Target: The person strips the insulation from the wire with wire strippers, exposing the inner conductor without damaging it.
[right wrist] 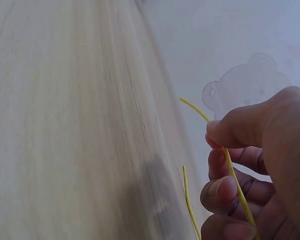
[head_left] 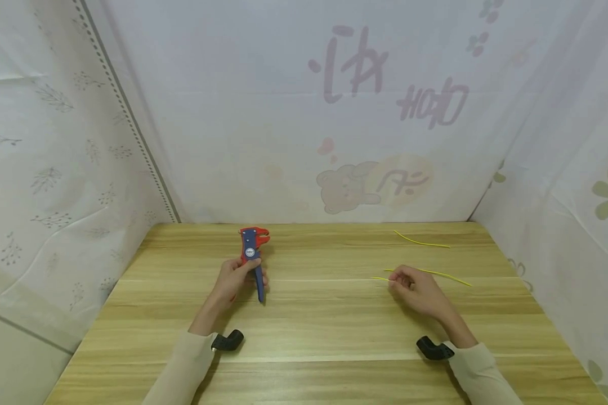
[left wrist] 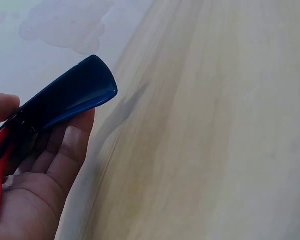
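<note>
My left hand [head_left: 236, 278] holds a red-and-blue wire stripper [head_left: 250, 244] by its grips. Its red head points toward the back wall, and the thumb lies across the blue body. The left wrist view shows the end of the blue handle [left wrist: 82, 92] jutting past the fingers. Between thumb and forefinger, my right hand [head_left: 418, 289] pinches a yellow wire [right wrist: 194, 108], which runs on down across the curled fingers. A second yellow wire [head_left: 448, 276] lies on the table behind that hand, partly hidden by it.
Farther back on the right, another yellow wire [head_left: 423, 243] lies on the wooden table [head_left: 314, 320]. Printed cloth [head_left: 248, 112] hangs behind the table and along both sides. A black wrist mount [head_left: 228, 341] sits at the left cuff, a similar mount [head_left: 434, 349] at the right.
</note>
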### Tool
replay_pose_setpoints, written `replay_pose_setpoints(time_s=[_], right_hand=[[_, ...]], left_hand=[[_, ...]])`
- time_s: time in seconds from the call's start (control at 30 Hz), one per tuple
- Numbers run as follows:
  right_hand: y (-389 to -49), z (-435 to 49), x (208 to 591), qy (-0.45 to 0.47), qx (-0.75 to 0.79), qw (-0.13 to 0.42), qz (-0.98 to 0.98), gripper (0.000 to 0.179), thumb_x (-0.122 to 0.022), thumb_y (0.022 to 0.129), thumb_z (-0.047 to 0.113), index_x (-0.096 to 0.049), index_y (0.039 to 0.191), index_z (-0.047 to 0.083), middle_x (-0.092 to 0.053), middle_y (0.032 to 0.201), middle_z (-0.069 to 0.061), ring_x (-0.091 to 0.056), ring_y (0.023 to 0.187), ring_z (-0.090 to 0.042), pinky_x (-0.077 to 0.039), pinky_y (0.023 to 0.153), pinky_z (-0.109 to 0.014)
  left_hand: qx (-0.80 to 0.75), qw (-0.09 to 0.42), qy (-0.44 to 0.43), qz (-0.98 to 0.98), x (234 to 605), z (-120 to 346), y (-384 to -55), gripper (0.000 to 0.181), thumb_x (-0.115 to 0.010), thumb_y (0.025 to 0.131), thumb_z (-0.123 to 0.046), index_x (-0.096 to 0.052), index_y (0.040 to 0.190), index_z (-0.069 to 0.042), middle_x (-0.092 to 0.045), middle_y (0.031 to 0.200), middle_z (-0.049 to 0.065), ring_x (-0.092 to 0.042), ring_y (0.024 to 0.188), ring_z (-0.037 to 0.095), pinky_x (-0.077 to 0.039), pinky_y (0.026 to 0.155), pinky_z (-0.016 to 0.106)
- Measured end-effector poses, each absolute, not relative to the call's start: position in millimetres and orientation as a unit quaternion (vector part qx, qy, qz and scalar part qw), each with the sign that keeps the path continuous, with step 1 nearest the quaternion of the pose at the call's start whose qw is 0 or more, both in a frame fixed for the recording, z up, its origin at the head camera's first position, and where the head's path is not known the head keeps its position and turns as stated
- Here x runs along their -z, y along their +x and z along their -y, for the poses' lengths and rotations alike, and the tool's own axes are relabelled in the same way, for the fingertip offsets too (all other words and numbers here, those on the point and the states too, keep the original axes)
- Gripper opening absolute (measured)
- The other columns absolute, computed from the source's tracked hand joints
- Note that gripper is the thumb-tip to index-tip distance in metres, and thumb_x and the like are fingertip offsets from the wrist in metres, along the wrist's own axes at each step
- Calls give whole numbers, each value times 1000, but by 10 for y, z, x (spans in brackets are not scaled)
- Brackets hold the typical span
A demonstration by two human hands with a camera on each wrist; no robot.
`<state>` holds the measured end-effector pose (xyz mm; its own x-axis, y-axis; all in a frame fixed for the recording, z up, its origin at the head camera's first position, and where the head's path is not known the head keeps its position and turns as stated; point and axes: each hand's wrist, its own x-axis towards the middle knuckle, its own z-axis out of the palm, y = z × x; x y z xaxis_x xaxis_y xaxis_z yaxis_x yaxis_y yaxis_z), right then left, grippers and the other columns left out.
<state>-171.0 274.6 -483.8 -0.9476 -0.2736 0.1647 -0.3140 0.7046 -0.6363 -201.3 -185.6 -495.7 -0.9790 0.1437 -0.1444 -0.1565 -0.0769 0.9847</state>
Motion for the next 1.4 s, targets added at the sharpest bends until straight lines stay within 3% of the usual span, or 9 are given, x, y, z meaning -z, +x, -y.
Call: replay_pose_setpoints(time_s=[0.2,0.37,0.73,1.03,1.4], right_hand=[[-1746,-2716,4837,176,-356,36,917,5,-69,99,19,-70,97,14,-62,78,5,-54,69,-4,-46,60,-22],[-1772,-2693,4812,186,-368,32,910,5,-69,99,17,-70,98,12,-62,79,5,-54,68,-5,-46,58,-22],[-1818,-2643,4745,188,-375,34,907,5,-68,100,15,-70,98,11,-62,76,5,-53,64,-5,-44,56,-22],[-1873,-2633,4685,193,-371,44,907,7,-67,100,17,-70,99,11,-62,76,6,-54,62,-6,-43,54,-23],[-1890,-2583,4649,194,-379,36,904,12,-67,101,19,-70,103,8,-64,78,2,-53,62,-7,-42,54,-23]], left_hand=[[-732,118,13,-670,4999,1811,-1987,48,-62,104,-25,-54,123,18,-73,82,11,-75,72,22,-64,73,33],[-738,128,32,-661,5009,1771,-1960,46,-60,105,-22,-48,129,15,-69,89,11,-73,76,21,-63,78,33],[-743,141,93,-647,5007,1625,-1910,52,-59,106,-24,-42,130,19,-66,100,23,-76,81,25,-65,82,45],[-737,132,113,-653,4961,1479,-1885,53,-59,105,-24,-41,132,18,-71,94,15,-76,78,23,-65,80,43],[-740,145,127,-645,4950,1367,-1857,49,-58,106,-24,-42,126,18,-70,90,14,-76,77,21,-65,79,40]])
